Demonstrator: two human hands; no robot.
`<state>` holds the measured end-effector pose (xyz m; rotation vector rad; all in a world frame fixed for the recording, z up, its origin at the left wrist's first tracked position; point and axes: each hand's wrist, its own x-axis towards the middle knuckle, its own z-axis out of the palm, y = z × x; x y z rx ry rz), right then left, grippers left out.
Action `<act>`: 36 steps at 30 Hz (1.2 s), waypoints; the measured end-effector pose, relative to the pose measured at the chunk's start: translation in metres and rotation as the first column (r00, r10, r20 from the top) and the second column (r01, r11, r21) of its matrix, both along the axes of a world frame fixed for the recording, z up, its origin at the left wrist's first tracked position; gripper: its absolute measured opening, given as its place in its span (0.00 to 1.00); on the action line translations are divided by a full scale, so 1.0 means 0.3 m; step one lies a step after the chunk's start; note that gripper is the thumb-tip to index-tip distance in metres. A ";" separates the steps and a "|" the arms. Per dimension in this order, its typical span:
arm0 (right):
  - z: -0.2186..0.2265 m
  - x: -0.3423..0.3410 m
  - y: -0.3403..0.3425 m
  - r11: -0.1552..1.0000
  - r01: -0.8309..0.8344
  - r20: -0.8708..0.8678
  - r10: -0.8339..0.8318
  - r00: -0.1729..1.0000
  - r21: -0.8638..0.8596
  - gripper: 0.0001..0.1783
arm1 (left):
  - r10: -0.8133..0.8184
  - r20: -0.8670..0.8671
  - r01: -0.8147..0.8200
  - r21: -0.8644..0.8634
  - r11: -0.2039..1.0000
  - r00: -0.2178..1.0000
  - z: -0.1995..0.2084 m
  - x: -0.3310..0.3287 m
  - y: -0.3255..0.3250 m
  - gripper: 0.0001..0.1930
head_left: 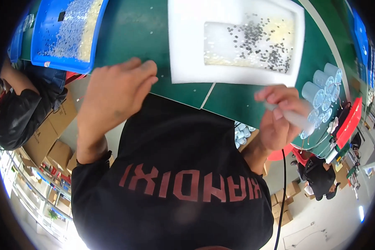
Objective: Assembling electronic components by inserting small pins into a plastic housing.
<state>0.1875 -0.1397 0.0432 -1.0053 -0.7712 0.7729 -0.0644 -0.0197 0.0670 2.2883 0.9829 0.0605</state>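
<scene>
My left hand [114, 96] is raised over the near edge of the green table, beside the blue tray. Its fingers are curled and pressed together; whatever they may hold is too small or hidden to make out. My right hand [281, 118], below the near right corner of the white foam tray [185, 41], is closed round a pale, translucent rod-like piece [298, 119], blurred by motion. Small black rings [254, 35] lie scattered in the foam tray's recess, with small whitish pieces [221, 58] among them.
At the far left, the blue tray [94, 46] holds many small pale pieces and one dark block [61, 16]. Light-blue cylinders [314, 93] with wires crowd the table's right side. A red chair [349, 123] stands beyond. Another person [21, 108] sits close on the left.
</scene>
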 end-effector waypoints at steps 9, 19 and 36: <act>-0.059 -0.034 -0.083 0.963 -0.182 0.343 0.242 0.907 -0.199 0.22 | -0.071 -0.098 0.074 0.026 0.997 0.993 -0.012 -0.010 -0.001 0.06; -0.180 -0.198 -0.090 0.962 0.025 0.406 0.091 0.909 -0.272 0.16 | 0.808 0.457 0.197 -0.890 0.412 0.372 -0.201 -0.081 -0.004 0.23; -0.076 -0.235 -0.047 0.964 0.011 0.801 0.215 0.558 -0.266 0.16 | 0.739 0.587 0.357 -0.803 0.478 0.331 -0.233 -0.091 0.000 0.20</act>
